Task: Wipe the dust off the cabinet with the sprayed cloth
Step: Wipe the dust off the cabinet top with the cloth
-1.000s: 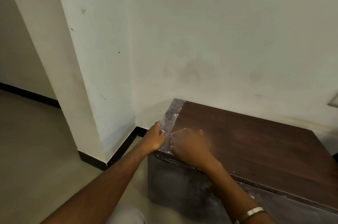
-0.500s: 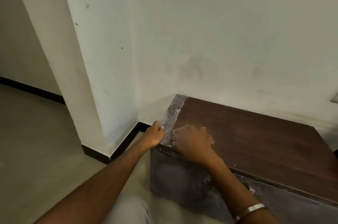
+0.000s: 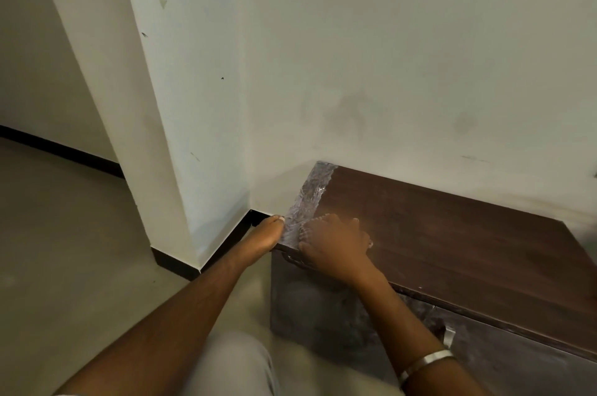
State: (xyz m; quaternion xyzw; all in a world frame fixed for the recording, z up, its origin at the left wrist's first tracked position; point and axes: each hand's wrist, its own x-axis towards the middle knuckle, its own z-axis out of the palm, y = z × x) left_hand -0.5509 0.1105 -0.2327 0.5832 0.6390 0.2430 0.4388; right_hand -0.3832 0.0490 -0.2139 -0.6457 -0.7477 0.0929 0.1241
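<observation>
1. Cabinet (image 3: 452, 234), low and dark brown, stands against the white wall (image 3: 387, 56), near the pillar (image 3: 168, 104). Since the earlier frames both hands have stayed at its left end; only the view shifted slightly.
2. Long axis runs left to right along the wall; drawer handle (image 3: 449, 336) faces the person.
3. Crinkled clear plastic film (image 3: 310, 198) covers the left edge strip.
4. Left hand (image 3: 265, 237) grips the left corner edge, thumb on the film. Right hand (image 3: 332, 243) presses flat on top, fingers extended; no cloth visible.
5. Open top extends rightward; bare floor (image 3: 64, 250) on the left.
</observation>
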